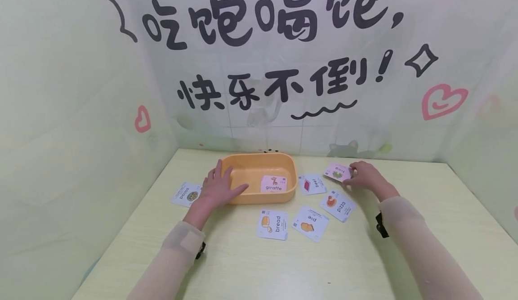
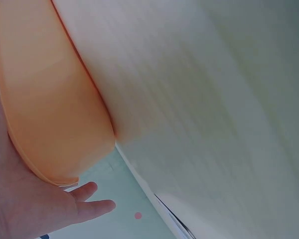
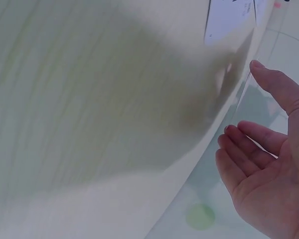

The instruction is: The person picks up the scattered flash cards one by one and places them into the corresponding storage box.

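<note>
My left hand (image 1: 218, 188) lies with spread fingers over the left end of an orange plastic bin (image 1: 259, 198). In the left wrist view, that hand (image 2: 35, 204) rests against the bin's rim, fingers extended. A pink giraffe card (image 1: 273, 184) lies inside the bin. My right hand (image 1: 367, 178) pinches the right edge of a pink frog card (image 1: 338, 173), which is tilted off the table. In the right wrist view, thumb and curled fingers of the right hand (image 3: 269, 169) face each other, and the card is barely visible there.
White food cards lie on the pale wooden table (image 1: 299, 268): salad (image 1: 188, 194) left of the bin, beef (image 1: 312, 184) and pizza (image 1: 338, 205) to its right, bread (image 1: 273, 225) and pie (image 1: 310, 223) in front. A printed wall sheet (image 1: 259, 133) stands behind the table.
</note>
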The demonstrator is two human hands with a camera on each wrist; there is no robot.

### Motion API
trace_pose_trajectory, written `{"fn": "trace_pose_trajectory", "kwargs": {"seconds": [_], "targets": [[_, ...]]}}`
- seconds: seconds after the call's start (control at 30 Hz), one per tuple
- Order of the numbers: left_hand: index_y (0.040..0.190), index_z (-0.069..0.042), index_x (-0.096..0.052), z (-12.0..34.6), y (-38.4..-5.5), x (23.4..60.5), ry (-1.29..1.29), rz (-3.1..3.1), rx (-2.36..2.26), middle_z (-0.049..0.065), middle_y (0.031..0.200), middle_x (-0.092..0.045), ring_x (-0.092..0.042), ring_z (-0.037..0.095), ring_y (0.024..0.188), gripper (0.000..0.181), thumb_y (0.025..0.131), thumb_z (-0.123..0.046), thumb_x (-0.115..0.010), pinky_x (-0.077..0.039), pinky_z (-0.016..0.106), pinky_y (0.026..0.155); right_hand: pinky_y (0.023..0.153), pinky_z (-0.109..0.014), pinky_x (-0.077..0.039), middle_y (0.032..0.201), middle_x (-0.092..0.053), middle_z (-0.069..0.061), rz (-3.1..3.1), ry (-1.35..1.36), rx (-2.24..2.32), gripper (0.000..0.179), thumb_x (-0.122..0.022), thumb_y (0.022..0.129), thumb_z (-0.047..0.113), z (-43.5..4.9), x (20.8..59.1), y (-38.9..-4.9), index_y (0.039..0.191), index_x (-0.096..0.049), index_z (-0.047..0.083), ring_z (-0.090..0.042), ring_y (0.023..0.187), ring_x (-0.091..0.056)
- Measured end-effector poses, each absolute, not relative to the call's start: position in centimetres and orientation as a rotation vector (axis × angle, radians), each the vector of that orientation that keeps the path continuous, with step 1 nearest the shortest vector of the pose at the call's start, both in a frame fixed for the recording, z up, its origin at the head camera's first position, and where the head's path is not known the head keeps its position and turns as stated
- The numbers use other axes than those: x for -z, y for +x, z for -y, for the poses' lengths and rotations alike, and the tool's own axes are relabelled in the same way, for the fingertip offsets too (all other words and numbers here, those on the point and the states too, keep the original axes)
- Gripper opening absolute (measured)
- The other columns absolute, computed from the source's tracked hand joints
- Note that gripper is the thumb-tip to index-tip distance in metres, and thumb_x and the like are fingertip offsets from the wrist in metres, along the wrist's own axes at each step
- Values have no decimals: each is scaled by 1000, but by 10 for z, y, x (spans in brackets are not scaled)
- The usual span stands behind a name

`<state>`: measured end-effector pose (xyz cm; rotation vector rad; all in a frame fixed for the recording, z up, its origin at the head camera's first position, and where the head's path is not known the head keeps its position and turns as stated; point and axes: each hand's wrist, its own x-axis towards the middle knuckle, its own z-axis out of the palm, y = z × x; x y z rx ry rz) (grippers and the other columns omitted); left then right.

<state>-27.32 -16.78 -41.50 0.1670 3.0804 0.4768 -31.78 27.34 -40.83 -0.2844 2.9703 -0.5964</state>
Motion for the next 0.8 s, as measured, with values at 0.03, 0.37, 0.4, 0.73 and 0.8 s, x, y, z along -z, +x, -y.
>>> {"fn": "trace_pose_trajectory", "kwargs": {"seconds": [0.03, 0.37, 0.4, 0.73, 0.8], "targets": [[157, -7, -27, 168, -273, 415, 165, -3080, -477, 24, 167, 1, -20, 52, 148, 96, 89, -69, -51, -23, 68, 117, 96, -57, -47, 114, -64, -30, -2979, -288, 605, 56, -79, 82, 25, -273, 407, -317, 118, -59, -13, -42, 103, -59], [158, -7, -26, 167, -273, 414, 161, -3081, -472, 24, 167, 1, -20, 51, 148, 95, 90, -69, -51, -24, 67, 117, 81, -46, -48, 93, -66, -18, -3038, -385, 687, 33, -79, 81, 24, -270, 401, -315, 96, -63, 0, -30, 85, -56], [157, -7, -27, 167, -273, 414, 164, -3084, -471, 24, 167, 0, -20, 52, 148, 95, 90, -69, -51, -24, 67, 117, 78, -44, -46, 91, -65, -16, -3041, -394, 693, 32, -79, 81, 24, -269, 400, -315, 94, -62, 1, -28, 82, -55], [158, -8, -25, 168, -275, 418, 159, -3078, -457, 23, 167, 2, -19, 51, 148, 97, 89, -71, -50, -23, 67, 117, 73, -37, -43, 91, -65, -14, -3038, -412, 722, 28, -78, 82, 24, -261, 392, -316, 93, -64, 3, -26, 81, -54], [158, -8, -25, 169, -275, 419, 162, -3081, -457, 23, 167, 2, -19, 51, 148, 97, 89, -71, -50, -23, 67, 117, 71, -34, -41, 90, -65, -13, -3041, -428, 721, 28, -78, 82, 24, -259, 391, -316, 95, -65, 3, -25, 80, -53]]}}
